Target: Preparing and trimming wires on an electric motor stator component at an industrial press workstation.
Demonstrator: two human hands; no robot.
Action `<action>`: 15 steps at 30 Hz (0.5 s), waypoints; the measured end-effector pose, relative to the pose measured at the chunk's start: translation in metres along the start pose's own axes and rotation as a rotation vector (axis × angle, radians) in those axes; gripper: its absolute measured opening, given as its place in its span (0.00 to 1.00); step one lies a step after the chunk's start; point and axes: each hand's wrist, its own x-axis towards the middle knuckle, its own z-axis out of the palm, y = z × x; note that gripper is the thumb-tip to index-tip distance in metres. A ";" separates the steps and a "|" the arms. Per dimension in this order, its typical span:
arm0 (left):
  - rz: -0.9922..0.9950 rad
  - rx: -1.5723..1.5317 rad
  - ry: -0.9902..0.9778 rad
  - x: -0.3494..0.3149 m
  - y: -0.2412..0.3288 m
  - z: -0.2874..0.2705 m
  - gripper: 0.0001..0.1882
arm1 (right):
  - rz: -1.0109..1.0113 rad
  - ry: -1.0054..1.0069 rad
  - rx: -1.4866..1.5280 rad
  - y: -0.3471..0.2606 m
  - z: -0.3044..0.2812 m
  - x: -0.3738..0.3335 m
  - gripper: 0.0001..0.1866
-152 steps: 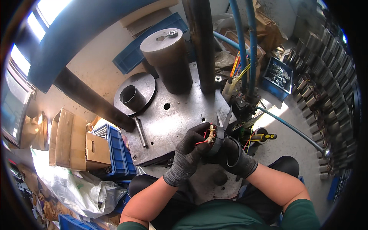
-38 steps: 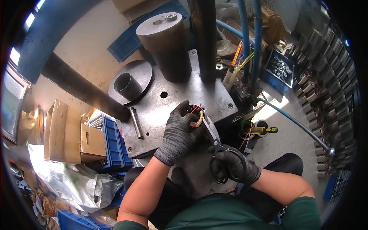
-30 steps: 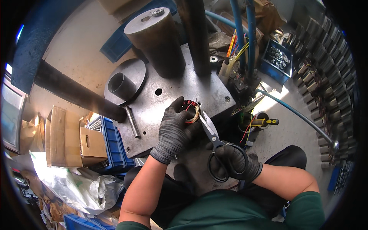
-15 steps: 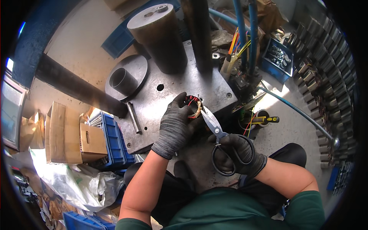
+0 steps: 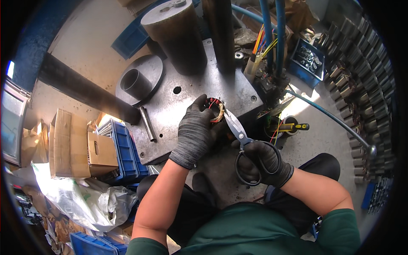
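Note:
In a grey knit glove, my left hand [image 5: 195, 131] is closed on a small ring-shaped wire coil [image 5: 220, 111] with red and pale windings, held above the metal plate's front edge. My right hand [image 5: 265, 163], in a dark glove, grips black-handled scissors [image 5: 239, 132] by their loops. The silver blades point up and left, their tips at the right side of the coil; whether they touch it I cannot tell. Behind my hands lies the thick steel plate [image 5: 170, 114] with holes in it. A short metal rod [image 5: 147, 124] rests on its left part.
On the plate stand a flanged metal tube [image 5: 136, 84] and a tall steel cylinder [image 5: 174, 38]. Coloured wires [image 5: 260, 46] stick up at the back right. A yellow-and-black handled tool [image 5: 296, 126] lies beyond my right hand. Cardboard boxes [image 5: 70, 144] and blue crates [image 5: 124, 148] are at left, stacked metal parts [image 5: 357, 85] at right.
Both hands, with the coil and scissors, have shifted slightly upward in the view. The scissor tips stay beside the coil, and both grips are the same.

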 end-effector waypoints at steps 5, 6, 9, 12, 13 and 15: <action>-0.019 0.065 0.016 0.000 0.009 0.003 0.21 | -0.202 0.310 -0.676 0.010 0.000 0.013 0.18; -0.020 0.086 0.017 0.000 0.009 0.004 0.22 | -0.204 0.311 -0.679 0.010 0.000 0.014 0.18; -0.028 0.110 -0.013 0.001 0.011 0.002 0.23 | -0.193 0.318 -0.671 0.010 0.002 0.013 0.17; -0.020 0.132 -0.002 0.000 0.011 0.005 0.24 | -0.219 0.361 -0.763 0.019 -0.002 0.016 0.17; -0.015 0.131 0.001 0.000 0.012 0.005 0.24 | -0.271 0.405 -0.859 0.023 -0.008 0.021 0.17; -0.026 0.151 0.026 -0.001 0.014 0.007 0.24 | -0.330 0.451 -0.959 0.023 -0.013 0.022 0.17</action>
